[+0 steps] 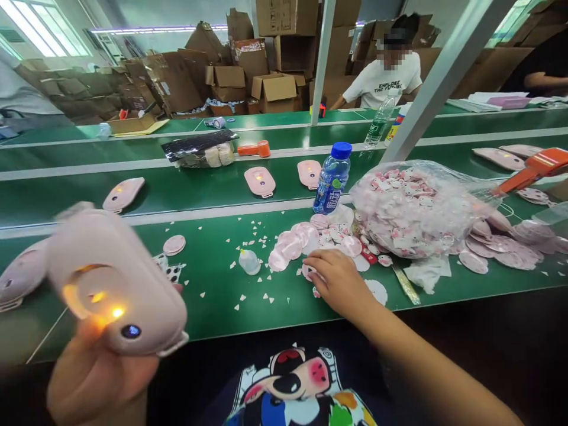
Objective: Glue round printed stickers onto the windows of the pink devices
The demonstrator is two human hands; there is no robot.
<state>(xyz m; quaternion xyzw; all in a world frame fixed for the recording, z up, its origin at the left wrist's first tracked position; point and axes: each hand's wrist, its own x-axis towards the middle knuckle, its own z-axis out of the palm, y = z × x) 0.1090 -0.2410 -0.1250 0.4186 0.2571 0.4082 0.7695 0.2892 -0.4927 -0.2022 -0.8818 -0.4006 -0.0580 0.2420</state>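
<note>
Pink device (116, 290) glows in the left hand (95, 370), fingers wrapped around it, while the right hand (337, 281), fingers apart, touches loose discs (288, 244) beside a full bag (465, 198), with closed cases (260, 181) lying ahead.

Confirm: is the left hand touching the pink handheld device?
Touching. The head view shows the left hand gripping the pink handheld device from below, with the device resting against the palm and fingers.
</note>
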